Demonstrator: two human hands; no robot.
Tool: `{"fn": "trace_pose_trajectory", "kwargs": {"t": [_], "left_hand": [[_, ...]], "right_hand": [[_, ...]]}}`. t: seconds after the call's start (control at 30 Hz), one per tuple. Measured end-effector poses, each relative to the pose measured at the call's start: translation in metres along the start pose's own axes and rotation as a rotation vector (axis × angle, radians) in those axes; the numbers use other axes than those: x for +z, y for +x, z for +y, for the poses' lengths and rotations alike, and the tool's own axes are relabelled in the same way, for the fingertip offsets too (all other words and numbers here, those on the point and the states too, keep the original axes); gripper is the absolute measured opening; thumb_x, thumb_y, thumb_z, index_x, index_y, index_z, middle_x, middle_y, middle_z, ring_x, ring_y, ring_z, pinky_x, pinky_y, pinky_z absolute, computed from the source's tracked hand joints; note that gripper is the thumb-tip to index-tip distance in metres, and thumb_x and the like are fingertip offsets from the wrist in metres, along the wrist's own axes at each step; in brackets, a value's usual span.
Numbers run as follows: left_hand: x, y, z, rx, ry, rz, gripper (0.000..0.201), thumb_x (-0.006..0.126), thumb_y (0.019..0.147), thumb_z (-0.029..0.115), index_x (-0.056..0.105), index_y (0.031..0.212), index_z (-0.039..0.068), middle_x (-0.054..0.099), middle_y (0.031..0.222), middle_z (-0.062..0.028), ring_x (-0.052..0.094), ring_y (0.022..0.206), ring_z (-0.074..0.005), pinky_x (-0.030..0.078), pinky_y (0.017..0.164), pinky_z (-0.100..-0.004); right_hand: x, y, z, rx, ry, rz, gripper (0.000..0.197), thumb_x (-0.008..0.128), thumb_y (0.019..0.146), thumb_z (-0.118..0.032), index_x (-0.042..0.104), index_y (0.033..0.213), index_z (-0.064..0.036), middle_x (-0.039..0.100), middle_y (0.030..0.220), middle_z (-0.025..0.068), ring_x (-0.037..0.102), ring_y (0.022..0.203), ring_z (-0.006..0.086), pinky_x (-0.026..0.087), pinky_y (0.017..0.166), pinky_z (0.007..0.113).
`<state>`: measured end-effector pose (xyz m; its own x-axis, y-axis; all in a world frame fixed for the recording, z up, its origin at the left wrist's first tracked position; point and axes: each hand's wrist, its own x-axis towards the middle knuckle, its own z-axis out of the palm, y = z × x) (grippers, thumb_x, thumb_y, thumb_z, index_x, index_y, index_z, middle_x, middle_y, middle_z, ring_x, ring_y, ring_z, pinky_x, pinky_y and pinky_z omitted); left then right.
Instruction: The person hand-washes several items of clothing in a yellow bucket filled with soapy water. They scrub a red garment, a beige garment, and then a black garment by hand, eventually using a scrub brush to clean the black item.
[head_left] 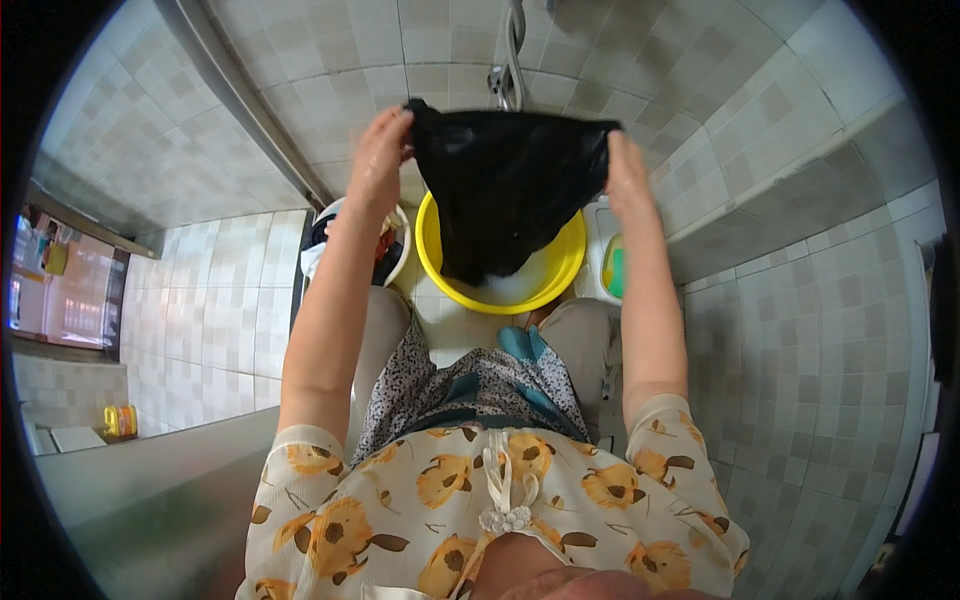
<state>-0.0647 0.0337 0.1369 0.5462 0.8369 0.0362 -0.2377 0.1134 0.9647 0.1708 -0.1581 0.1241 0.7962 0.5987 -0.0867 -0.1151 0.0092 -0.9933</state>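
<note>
The person's left hand (380, 160) grasps the upper left corner of a black cloth (510, 180), pinched between thumb and fingers. The right hand (627, 175) grips the upper right corner, some of its fingers hidden behind the fabric. The cloth is stretched between the two hands, its top edge nearly straight, and its body hangs over a round yellow basin (432, 270), covering much of the far rim from view. Whitish water (520, 287) shows inside the near rim; whether the cloth's lower end touches it cannot be told. Just beyond the basin's left edge stands a white tub (405, 262) of bundled clothes (388, 242). Near its right edge, partly behind the right forearm, sits a green-and-yellow item (615, 272).
</note>
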Motion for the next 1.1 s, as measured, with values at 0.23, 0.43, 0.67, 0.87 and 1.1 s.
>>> {"fn": "trace_pose_trajectory", "kwargs": {"t": [0.23,0.43,0.67,0.87,1.1], "left_hand": [[-0.002,-0.011,-0.119,-0.378,-0.185,-0.005,0.037,0.048,0.090,0.039,0.049,0.125,0.026,0.057,0.119,0.0071,0.047,0.111,-0.0169,0.027,0.087,-0.0494],[0.009,-0.038,-0.189,-0.545,-0.886,-0.105,0.040,0.048,0.091,0.050,0.057,0.109,0.016,0.062,0.103,-0.0061,0.059,0.087,-0.0215,0.050,0.076,-0.0354],[0.010,-0.049,-0.182,-0.490,-1.072,-0.268,0.057,0.034,0.093,0.055,0.046,0.129,0.012,0.056,0.119,-0.0129,0.054,0.107,-0.0296,0.043,0.094,-0.0415],[0.019,-0.049,-0.173,-0.542,-1.089,-0.346,0.065,0.024,0.093,0.059,0.034,0.139,0.015,0.045,0.133,-0.0122,0.046,0.120,-0.0304,0.035,0.104,-0.0426],[0.028,-0.037,-0.175,-0.629,-1.128,-0.338,0.064,0.025,0.094,0.056,0.032,0.142,0.014,0.042,0.138,-0.0127,0.043,0.125,-0.0317,0.031,0.107,-0.0452]], "right_hand": [[0.021,-0.012,0.073,0.007,0.373,-0.120,0.045,0.038,0.097,-0.038,0.061,0.107,-0.0001,0.064,0.099,0.0083,0.061,0.091,0.0197,0.048,0.085,0.033],[0.122,-0.104,0.105,-0.405,-0.361,-0.354,0.026,0.049,0.085,-0.020,0.060,0.094,0.0013,0.058,0.090,0.0229,0.057,0.087,0.0402,0.047,0.076,0.043],[0.108,-0.134,0.090,-0.503,-0.696,-0.526,0.046,0.059,0.077,-0.008,0.050,0.122,-0.0046,0.049,0.117,0.0157,0.051,0.104,0.0344,0.043,0.092,0.040],[0.085,-0.110,0.089,-0.645,-0.806,-0.362,0.043,0.065,0.078,-0.014,0.054,0.119,-0.0060,0.053,0.117,0.0137,0.052,0.106,0.0311,0.042,0.092,0.041],[-0.111,-0.043,0.134,0.053,-1.459,0.220,0.043,0.062,0.083,-0.022,0.051,0.119,-0.0018,0.061,0.106,0.0207,0.058,0.096,0.0398,0.046,0.084,0.047]]}}
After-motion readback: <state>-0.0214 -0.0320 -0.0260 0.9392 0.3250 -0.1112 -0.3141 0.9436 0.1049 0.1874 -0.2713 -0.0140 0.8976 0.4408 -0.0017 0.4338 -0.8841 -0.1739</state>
